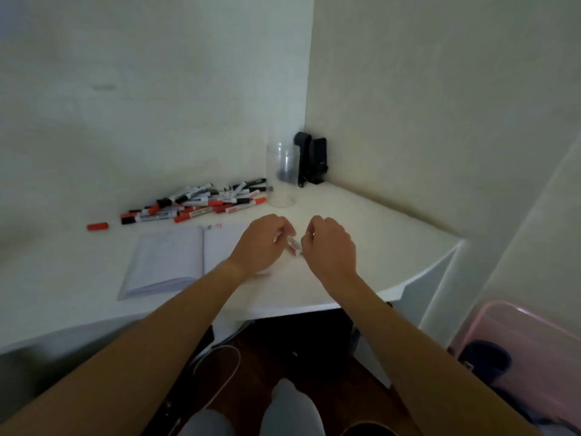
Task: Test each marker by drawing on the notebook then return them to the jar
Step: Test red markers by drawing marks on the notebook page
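A: Where is the marker being tested?
B: Over the right page of the open notebook (176,259), held between both hands. The left hand (262,242) has its fingers curled round one end of the marker (291,244); the right hand (330,243) pinches the other end.
A: And the jar?
B: The clear jar (281,174) stands upright beyond the notebook, near the corner of the white surface (361,221). What sits inside it I cannot tell.
A: The other markers?
B: A pile of red and black markers (195,202) lies just left of the jar. One red cap (98,226) lies apart, left of the pile. A black device (311,162) stands right behind the jar.
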A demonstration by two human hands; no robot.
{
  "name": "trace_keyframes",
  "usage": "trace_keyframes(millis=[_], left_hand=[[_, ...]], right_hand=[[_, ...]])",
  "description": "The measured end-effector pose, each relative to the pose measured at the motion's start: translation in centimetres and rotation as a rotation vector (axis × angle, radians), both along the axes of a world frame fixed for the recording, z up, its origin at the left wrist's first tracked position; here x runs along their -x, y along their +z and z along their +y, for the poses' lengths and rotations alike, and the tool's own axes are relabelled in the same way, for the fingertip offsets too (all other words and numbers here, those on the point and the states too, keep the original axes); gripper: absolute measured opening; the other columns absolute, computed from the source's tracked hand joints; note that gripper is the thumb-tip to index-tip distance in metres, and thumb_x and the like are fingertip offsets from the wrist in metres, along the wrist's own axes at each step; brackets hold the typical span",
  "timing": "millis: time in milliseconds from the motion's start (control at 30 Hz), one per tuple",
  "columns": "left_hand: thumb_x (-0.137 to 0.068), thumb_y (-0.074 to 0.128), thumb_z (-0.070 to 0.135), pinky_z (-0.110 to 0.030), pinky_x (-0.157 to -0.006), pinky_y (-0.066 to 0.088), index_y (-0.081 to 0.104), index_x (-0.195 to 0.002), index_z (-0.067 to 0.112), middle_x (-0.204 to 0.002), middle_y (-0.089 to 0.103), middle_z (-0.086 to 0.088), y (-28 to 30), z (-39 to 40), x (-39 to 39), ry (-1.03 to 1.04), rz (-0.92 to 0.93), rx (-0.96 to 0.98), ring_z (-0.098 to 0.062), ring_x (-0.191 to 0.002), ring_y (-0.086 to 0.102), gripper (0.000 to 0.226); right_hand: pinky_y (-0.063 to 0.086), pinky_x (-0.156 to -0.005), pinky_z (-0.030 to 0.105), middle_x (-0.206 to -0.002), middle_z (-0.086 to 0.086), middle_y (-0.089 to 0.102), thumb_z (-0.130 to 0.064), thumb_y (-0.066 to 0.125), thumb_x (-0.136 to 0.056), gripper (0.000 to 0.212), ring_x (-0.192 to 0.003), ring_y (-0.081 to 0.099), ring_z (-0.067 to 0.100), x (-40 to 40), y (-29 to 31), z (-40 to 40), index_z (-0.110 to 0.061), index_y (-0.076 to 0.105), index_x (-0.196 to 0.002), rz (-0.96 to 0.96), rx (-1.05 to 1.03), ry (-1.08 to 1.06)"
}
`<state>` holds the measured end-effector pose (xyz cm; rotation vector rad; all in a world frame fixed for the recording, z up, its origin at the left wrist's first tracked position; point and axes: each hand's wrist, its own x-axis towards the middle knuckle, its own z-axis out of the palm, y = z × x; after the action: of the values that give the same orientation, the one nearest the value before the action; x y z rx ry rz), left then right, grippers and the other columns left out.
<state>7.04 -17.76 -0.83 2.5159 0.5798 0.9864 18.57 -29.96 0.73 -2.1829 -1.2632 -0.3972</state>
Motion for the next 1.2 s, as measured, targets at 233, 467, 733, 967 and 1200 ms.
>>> trace_keyframes(millis=[233, 467, 733, 967, 1200], left_hand=[[-0.085, 0.057, -0.002, -0.026, -0.088, 0.046, 0.066, -0.092, 0.026, -0.098, 0.063, 0.006, -2.2, 8.5, 7.3, 0.326, 0.01, 0.025, -0.01, -0.096, 0.056, 0.03], [-0.089, 0.055, -0.002, -0.026, -0.078, 0.04, 0.061, -0.095, 0.014, -0.099, 0.054, -0.002, -4.4, 15.0, 10.5, 0.564, 0.011, 0.119, -0.021, -0.09, 0.054, 0.018], [-0.098, 0.048, 0.005, -0.04, -0.086, 0.051, 0.055, -0.134, 0.006, -0.143, 0.039, -0.015, -5.1, 20.1, 9.6, 0.774, 0.12, 0.168, -0.033, -0.098, 0.063, 0.037], [-0.085, 0.063, 0.002, -0.045, -0.082, 0.05, 0.067, -0.108, 0.003, -0.12, 0.053, -0.019, -5.6, 21.0, 9.2, 0.872, 0.213, -0.044, -0.037, -0.106, 0.053, 0.023], [-0.076, 0.067, -0.002, -0.045, -0.079, 0.044, 0.062, -0.102, 0.008, -0.098, 0.061, -0.012, -4.1, 18.4, 10.7, 0.988, 0.18, -0.262, -0.034, -0.094, 0.056, 0.027]], right_hand=[[0.039, -0.068, 0.028, -0.101, 0.002, 0.059, -0.024, 0.049, -0.101, 0.013, -0.085, 0.059, 0.02, 4.5, -2.8, 10.5, -0.015, 0.059, -0.101, -0.003, 0.083, 0.203], [0.043, -0.069, 0.034, -0.092, 0.004, 0.057, -0.02, 0.051, -0.095, 0.012, -0.08, 0.058, 0.024, 6.2, -5.2, 19.4, -0.014, 0.06, -0.092, -0.008, 0.083, 0.418], [0.038, -0.053, 0.031, -0.071, -0.001, 0.052, -0.014, 0.06, -0.084, 0.011, -0.06, 0.05, 0.019, 5.5, -7.6, 21.8, -0.017, 0.055, -0.074, -0.103, -0.081, 0.435], [0.033, -0.056, 0.028, -0.072, 0.0, 0.051, -0.013, 0.061, -0.082, 0.01, -0.06, 0.048, 0.018, 5.3, -8.1, 22.0, -0.017, 0.055, -0.075, -0.115, -0.136, 0.443], [0.043, -0.067, 0.031, -0.091, -0.001, 0.055, -0.011, 0.057, -0.078, 0.013, -0.079, 0.052, 0.02, 5.4, -7.3, 21.4, -0.016, 0.06, -0.089, -0.102, -0.187, 0.436]])
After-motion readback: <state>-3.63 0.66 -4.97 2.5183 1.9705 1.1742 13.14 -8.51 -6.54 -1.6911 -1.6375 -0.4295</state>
